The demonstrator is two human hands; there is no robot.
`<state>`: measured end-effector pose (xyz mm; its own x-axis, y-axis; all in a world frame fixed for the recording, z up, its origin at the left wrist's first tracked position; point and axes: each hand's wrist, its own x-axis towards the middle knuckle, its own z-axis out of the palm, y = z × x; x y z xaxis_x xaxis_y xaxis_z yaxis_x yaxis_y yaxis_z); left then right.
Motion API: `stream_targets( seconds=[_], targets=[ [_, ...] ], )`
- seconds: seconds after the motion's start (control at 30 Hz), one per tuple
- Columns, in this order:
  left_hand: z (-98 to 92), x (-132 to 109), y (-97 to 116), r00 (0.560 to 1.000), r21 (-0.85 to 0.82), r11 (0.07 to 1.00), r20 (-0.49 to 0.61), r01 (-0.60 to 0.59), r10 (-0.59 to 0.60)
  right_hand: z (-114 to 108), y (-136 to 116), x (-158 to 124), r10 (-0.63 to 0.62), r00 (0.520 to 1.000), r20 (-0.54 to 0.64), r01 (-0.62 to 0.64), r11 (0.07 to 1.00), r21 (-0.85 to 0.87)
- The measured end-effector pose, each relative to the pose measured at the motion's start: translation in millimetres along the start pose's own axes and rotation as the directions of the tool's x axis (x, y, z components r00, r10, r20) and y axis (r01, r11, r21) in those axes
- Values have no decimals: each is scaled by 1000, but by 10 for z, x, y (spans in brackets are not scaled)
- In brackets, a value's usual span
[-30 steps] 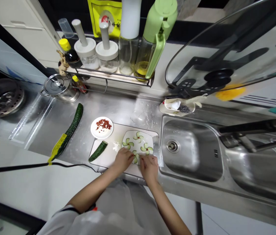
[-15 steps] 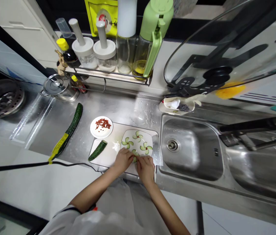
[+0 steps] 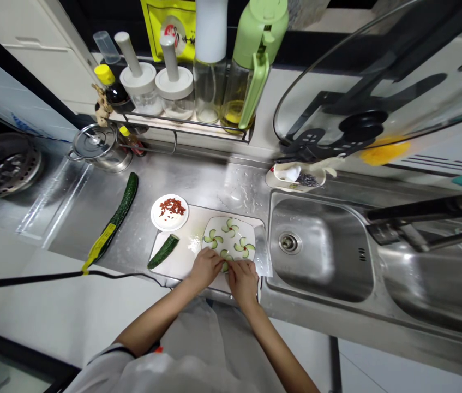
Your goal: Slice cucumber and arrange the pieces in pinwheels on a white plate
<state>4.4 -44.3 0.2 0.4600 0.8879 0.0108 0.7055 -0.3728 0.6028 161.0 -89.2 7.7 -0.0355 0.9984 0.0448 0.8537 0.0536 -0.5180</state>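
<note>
Both of my hands meet at the near edge of a white square plate (image 3: 219, 225). My left hand (image 3: 206, 266) has its fingers bent together, the tips touching the nearest group of cucumber slices (image 3: 225, 254). From the other side, my right hand (image 3: 243, 279) reaches the same group with closed fingers. Whatever small thing lies between the fingertips is hidden. Farther up the plate, thin cucumber slices (image 3: 213, 238) form pinwheels with red centres. Under the plate is a white cutting board (image 3: 181, 266), which also bears a cut piece of cucumber (image 3: 163, 251).
A white dish (image 3: 169, 222) of red dried berries (image 3: 172, 207) overlaps the board's far left corner. A knife blade (image 3: 262, 252) lies right of the plate, beside the sink (image 3: 321, 245). Farther left are a whole cucumber (image 3: 124, 204) and a lidded pot (image 3: 100, 147).
Both hands stay at the near edge of the plate, with barely any finger movement. The view has shifted very slightly.
</note>
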Motion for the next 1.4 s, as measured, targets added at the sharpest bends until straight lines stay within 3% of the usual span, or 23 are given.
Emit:
stream_targets(
  seconds=[0.27, 0.47, 0.63, 0.77, 0.9, 1.07, 1.2, 1.4],
  targets=[
    [-40, -6, 15, 1000, 7, 1000, -12, 19, -19, -38, 12, 9, -12, 999, -32, 12, 1000, -6],
    [-104, -38, -32, 994, -45, 998, -99, 34, -38, -84, 93, 1, 27, 998, -56, -27, 1000, -4],
    [-242, -93, -148, 962, -134, 981, -216, 138, -165, -185, 268, 3, 115, 988, -104, -113, 993, 24],
    [-327, -139, -235, 924, -195, 948, -242, 252, -295, -263, 405, 8, 165, 977, -138, -161, 986, 39],
    [-316, -169, -281, 873, -280, 881, -205, 382, -443, -287, 472, 16, 255, 953, -165, -253, 967, 32],
    [-230, -159, -248, 792, -462, 711, -30, 530, -609, -245, 473, 46, 379, 918, -114, -379, 925, 21],
    [-140, -137, -255, 758, -497, 642, 48, 583, -651, -227, 455, 115, 410, 912, -27, -408, 912, 42],
    [-70, -118, -358, 752, -533, 601, 104, 595, -651, -218, 499, 194, 411, 911, 46, -413, 902, 126]
  ],
)
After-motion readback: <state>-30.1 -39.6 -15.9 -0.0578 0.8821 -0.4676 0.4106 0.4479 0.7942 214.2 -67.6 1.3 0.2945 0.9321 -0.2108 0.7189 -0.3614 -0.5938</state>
